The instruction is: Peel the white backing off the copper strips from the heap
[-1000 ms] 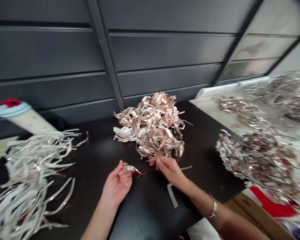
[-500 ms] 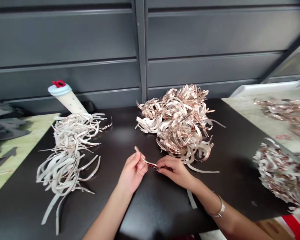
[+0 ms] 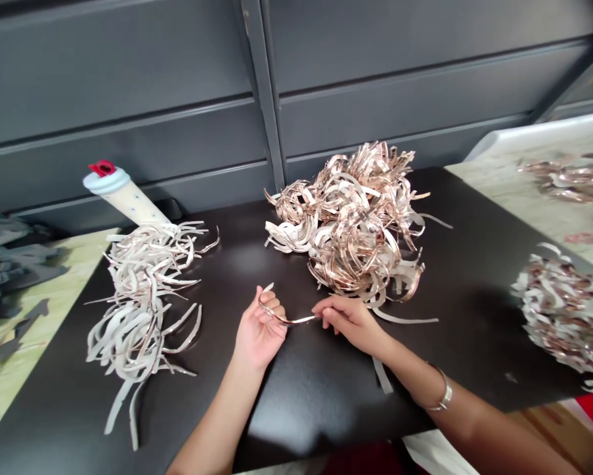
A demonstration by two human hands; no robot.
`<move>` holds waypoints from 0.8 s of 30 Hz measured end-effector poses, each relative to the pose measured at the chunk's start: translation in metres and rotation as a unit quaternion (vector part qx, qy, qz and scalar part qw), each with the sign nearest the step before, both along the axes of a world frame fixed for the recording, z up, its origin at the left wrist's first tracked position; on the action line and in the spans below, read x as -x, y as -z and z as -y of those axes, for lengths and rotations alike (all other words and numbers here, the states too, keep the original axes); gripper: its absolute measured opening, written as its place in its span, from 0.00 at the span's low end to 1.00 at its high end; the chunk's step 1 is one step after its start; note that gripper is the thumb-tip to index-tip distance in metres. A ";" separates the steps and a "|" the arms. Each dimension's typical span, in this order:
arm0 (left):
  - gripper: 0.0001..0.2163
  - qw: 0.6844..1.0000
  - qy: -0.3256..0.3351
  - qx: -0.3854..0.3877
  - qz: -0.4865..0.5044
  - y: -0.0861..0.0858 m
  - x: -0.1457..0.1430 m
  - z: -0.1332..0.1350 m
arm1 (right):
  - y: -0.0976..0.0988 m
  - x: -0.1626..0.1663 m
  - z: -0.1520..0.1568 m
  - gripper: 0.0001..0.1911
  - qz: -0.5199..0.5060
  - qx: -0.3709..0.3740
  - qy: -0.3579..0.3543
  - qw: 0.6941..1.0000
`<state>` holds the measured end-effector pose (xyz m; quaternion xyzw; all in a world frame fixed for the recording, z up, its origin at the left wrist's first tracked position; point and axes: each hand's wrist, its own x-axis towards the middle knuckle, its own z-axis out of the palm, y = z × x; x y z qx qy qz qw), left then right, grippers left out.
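Observation:
A thin curved rose-gold strip (image 3: pixel 286 318) is stretched between my two hands just above a black table (image 3: pixel 227 402). My left hand (image 3: pixel 257 333) has its fingers closed round the strip's left end. The right end is pinched by my right hand (image 3: pixel 349 322), which wears a bracelet at the wrist. Just behind my right hand lies a big tangled heap of shiny rose-gold strips (image 3: pixel 353 224). To the left of my left hand lies a pile of pale white strips (image 3: pixel 145 290).
A white bottle with a red cap (image 3: pixel 123 194) leans behind the pale pile. Another heap of shiny strips (image 3: pixel 563 316) sits at the right edge, more on a light surface (image 3: pixel 568 178) behind. A loose grey strip (image 3: pixel 382 376) lies by my right forearm. A grey panelled wall backs the table.
My hands have drawn apart, pulling the strip out longer between them. The view has swung left and steadied, so the pale pile and the bottle sit more toward the centre.

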<state>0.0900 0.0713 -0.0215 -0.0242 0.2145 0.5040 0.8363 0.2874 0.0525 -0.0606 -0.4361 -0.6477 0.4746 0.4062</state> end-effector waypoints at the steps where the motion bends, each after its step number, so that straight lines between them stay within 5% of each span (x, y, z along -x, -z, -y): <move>1: 0.14 1.000 -0.001 0.007 0.004 0.000 0.000 -0.001 | 0.000 0.001 0.001 0.14 -0.024 0.016 -0.012 1.000; 5: 0.15 1.000 -0.007 0.004 -0.012 0.002 -0.002 -0.001 | -0.003 0.004 0.005 0.14 -0.061 0.006 -0.007 0.998; 7: 0.15 0.998 0.002 -0.025 -0.049 0.005 -0.006 0.002 | -0.006 0.003 0.007 0.13 -0.033 -0.073 0.034 0.996; 11: 0.35 0.974 0.083 -0.134 -0.160 0.013 -0.018 0.019 | -0.008 0.000 0.010 0.08 0.070 -0.298 0.095 0.947; 14: 0.27 0.934 0.137 -0.206 -0.256 0.017 -0.027 0.030 | -0.008 -0.001 0.013 0.09 0.132 -0.380 0.060 0.914; 20: 0.17 0.883 0.146 -0.204 -0.398 0.017 -0.030 0.035 | -0.010 0.002 0.016 0.08 0.109 -0.375 0.059 0.919; 24: 0.15 0.813 0.109 -0.260 -0.509 0.021 -0.021 0.035 | -0.011 0.004 0.017 0.07 0.093 -0.323 0.068 0.939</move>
